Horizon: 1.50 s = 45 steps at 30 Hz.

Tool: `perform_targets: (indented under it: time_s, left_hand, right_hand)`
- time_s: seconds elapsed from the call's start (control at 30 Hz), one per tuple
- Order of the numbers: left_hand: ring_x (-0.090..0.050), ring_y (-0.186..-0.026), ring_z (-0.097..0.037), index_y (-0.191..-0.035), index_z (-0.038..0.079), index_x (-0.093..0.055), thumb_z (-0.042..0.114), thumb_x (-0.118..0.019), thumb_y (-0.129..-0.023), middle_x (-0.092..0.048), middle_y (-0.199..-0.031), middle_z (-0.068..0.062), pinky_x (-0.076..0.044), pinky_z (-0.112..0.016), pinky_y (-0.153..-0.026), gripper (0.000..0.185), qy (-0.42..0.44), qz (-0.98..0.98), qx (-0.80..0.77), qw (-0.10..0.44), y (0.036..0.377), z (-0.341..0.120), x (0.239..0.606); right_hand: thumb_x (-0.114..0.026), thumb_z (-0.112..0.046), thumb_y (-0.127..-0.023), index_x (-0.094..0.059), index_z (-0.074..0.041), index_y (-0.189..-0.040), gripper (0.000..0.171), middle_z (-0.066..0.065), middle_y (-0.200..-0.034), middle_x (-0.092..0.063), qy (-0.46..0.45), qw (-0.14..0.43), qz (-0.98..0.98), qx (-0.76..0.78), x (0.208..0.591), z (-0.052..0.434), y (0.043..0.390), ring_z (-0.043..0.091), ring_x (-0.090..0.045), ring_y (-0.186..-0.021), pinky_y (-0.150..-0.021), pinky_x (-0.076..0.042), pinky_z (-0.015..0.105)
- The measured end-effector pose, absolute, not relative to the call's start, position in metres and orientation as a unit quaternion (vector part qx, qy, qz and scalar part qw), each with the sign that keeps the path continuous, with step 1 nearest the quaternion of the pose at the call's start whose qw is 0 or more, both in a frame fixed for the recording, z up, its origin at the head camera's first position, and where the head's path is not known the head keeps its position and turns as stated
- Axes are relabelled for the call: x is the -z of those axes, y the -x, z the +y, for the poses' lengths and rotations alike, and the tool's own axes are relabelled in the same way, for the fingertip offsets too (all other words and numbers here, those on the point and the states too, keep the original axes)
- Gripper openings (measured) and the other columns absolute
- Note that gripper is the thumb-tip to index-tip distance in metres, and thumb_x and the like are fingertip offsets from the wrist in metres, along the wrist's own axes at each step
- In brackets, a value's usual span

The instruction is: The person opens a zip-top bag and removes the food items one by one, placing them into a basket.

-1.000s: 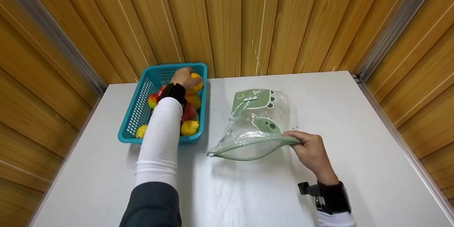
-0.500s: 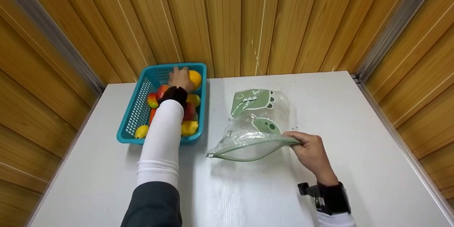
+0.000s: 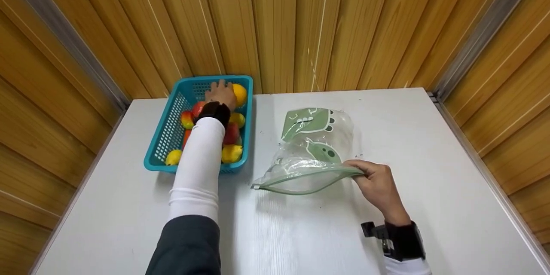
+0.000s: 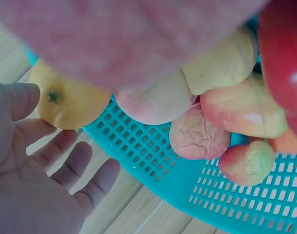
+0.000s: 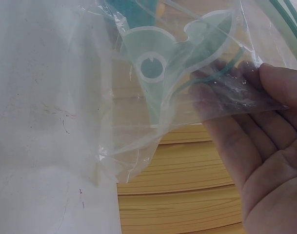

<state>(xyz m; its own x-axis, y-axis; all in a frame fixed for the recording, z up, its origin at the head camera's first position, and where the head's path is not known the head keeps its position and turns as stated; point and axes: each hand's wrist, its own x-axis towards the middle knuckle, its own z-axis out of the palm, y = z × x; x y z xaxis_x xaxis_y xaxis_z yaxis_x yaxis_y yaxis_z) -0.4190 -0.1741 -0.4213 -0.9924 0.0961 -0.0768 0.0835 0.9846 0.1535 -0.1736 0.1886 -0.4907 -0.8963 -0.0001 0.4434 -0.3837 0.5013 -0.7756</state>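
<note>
In the head view my left hand (image 3: 221,95) is over the back of a turquoise basket (image 3: 157,142), beside an orange (image 3: 239,94). The left wrist view has its fingers loosely spread, with the orange (image 4: 72,100) next to the thumb and index finger; whether they touch it I cannot tell. My right hand (image 3: 378,184) pinches the right end of the green rim of a clear zip bag (image 3: 309,172) with green cartoon print. The bag lies on the table, its mouth gaping toward me. Through the film in the right wrist view, fingers (image 5: 226,131) show behind the bag (image 5: 158,73).
Several fruits share the basket: a lemon (image 3: 173,157) at the front left, a yellow fruit (image 3: 232,154) at the front right and a small red-yellow mango (image 3: 187,119). My left forearm covers part of them. Wood-panel walls (image 3: 275,30) enclose the white table (image 3: 429,150).
My left hand has come off the orange and shifted left, its fingers now spread toward the basket's back wall. The right hand and the bag have stayed put.
</note>
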Motion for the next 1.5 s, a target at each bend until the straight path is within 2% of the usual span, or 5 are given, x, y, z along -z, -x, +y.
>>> perform_targets:
  time_s: [0.37, 0.5, 0.7, 1.2, 1.5]
  left_hand:
    - [-0.046, -0.133, -0.042, -0.15, -0.001, -0.044, 0.01, -0.055, -0.103, -0.038, -0.152, -0.029, -0.043, -0.055, -0.112, 0.05, -0.075, 0.976, -0.2, -0.025, 0.418, -0.173, 0.43]
    - [-0.056, -0.104, -0.034, -0.122, -0.003, -0.062, 0.01, -0.054, -0.103, -0.058, -0.114, -0.021, -0.051, -0.044, -0.095, 0.025, -0.094, 0.976, -0.196, -0.009, 0.413, -0.17, 0.425]
    - [-0.048, -0.071, -0.023, -0.079, 0.006, -0.055, 0.01, -0.055, -0.101, -0.042, -0.071, -0.005, -0.038, -0.033, -0.065, 0.023, -0.111, 0.976, -0.184, 0.027, 0.4, -0.166, 0.417]
    - [-0.063, -0.097, -0.03, -0.115, 0.001, -0.072, 0.019, -0.06, -0.104, -0.068, -0.112, -0.017, -0.057, -0.038, -0.083, 0.025, -0.265, 0.944, -0.185, -0.068, 0.322, -0.128, 0.377]
    - [-0.063, -0.096, -0.027, -0.118, 0.002, -0.072, 0.021, -0.069, -0.1, -0.066, -0.109, -0.013, -0.058, -0.031, -0.084, 0.025, -0.327, 0.916, -0.154, -0.174, 0.27, -0.101, 0.372]
  right_hand:
    - [-0.073, 0.011, -0.087, -0.082, -0.007, -0.098, 0.023, 0.006, -0.091, -0.079, -0.114, 0.189, -0.845, -0.486, 0.489, 0.19, 0.172, 0.003, -0.046, -0.058, -0.064, -0.044, 0.014]
    - [-0.073, 0.01, -0.087, -0.082, -0.006, -0.098, 0.021, 0.006, -0.091, -0.079, -0.116, 0.195, -0.844, -0.486, 0.488, 0.19, 0.173, 0.004, -0.052, -0.063, -0.066, -0.045, 0.013]
    - [-0.075, 0.006, -0.087, -0.082, -0.008, -0.096, 0.019, 0.005, -0.088, -0.078, -0.124, 0.198, -0.844, -0.484, 0.487, 0.188, 0.175, 0.004, -0.052, -0.063, -0.065, -0.045, 0.012]
    - [-0.074, 0.008, -0.087, -0.082, -0.006, -0.098, 0.02, 0.008, -0.096, -0.079, -0.113, 0.194, -0.852, -0.473, 0.488, 0.194, 0.182, -0.001, -0.066, -0.083, -0.073, -0.05, 0.01]
    - [-0.074, 0.012, -0.086, -0.082, -0.006, -0.097, 0.022, 0.009, -0.096, -0.079, -0.111, 0.199, -0.854, -0.468, 0.489, 0.199, 0.184, -0.001, -0.067, -0.087, -0.073, -0.05, 0.009]
